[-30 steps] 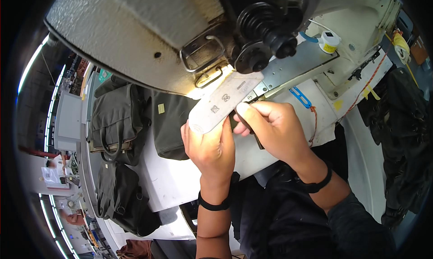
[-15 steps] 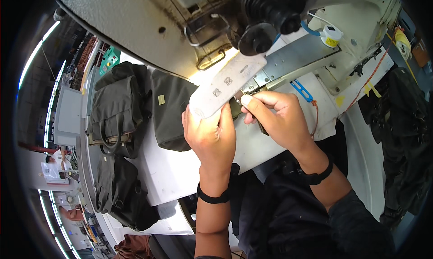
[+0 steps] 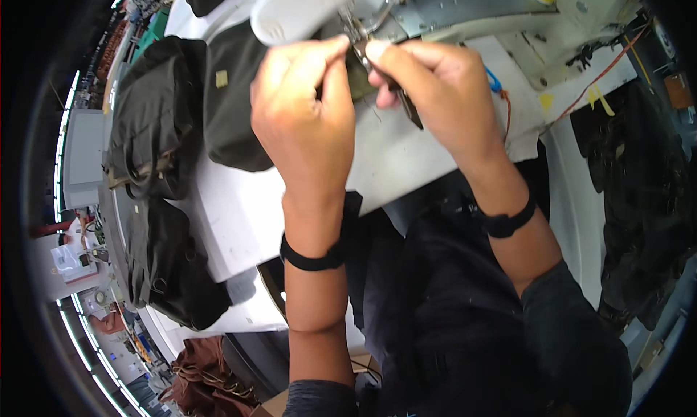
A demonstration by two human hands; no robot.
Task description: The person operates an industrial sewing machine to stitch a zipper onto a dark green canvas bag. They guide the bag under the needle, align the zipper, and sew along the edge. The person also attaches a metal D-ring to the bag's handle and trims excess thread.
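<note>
My left hand (image 3: 301,105) is closed in a pinch, its fingertips close beside the presser foot (image 3: 353,26) of a sewing machine. What those fingers hold, if anything, is too small to make out. From the right, my right hand (image 3: 450,94) grips a narrow dark strip (image 3: 409,111) between thumb and fingers, its upper end near the presser foot. Fingers hide part of the strip. A thin loose thread (image 3: 372,106) shows below it. The rounded white end of the machine head (image 3: 301,14) hangs just above my left hand.
Dark olive bags (image 3: 149,112) lie left of my hands, one (image 3: 236,101) close to my left wrist. A blue slotted piece (image 3: 494,81) with an orange cord (image 3: 507,116) is behind my right hand. Dark fabric goods (image 3: 642,206) hang at right; brown ones (image 3: 207,381) sit lower left.
The view has tilted down, so the machine and bags sit higher in the picture. My left hand has left the white machine head and now pinches beside the presser foot.
</note>
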